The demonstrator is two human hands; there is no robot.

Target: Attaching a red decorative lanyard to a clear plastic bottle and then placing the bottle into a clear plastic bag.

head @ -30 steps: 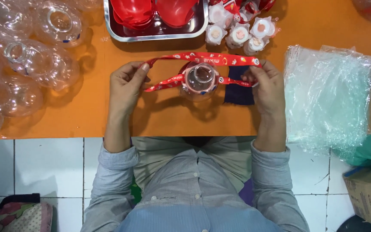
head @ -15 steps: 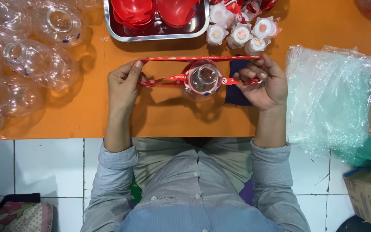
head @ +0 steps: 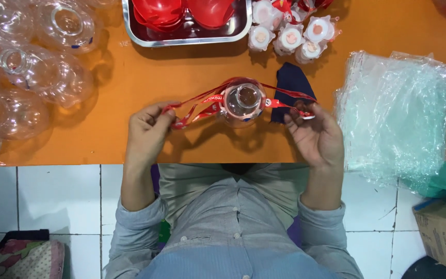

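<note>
1. Red strap (head: 202,106) runs left to right across centre frame, looped around a clear bottle (head: 242,101) standing on the orange table (head: 130,82).
2. Left hand (head: 148,132) pinches the strap's left end.
3. Right hand (head: 313,137) pinches the right end, palm up.
4. Bottle sits between both hands, slightly nearer the right one.
5. Dark cloth (head: 291,82) lies just behind.

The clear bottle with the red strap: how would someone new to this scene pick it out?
Start at the orange table, then go to its near edge between the left hand and right hand. There stands one clear bottle, mouth up. Unlike the bare clear bottles heaped at the far left, a red strap loops around its neck, with each hand holding an end.
</note>
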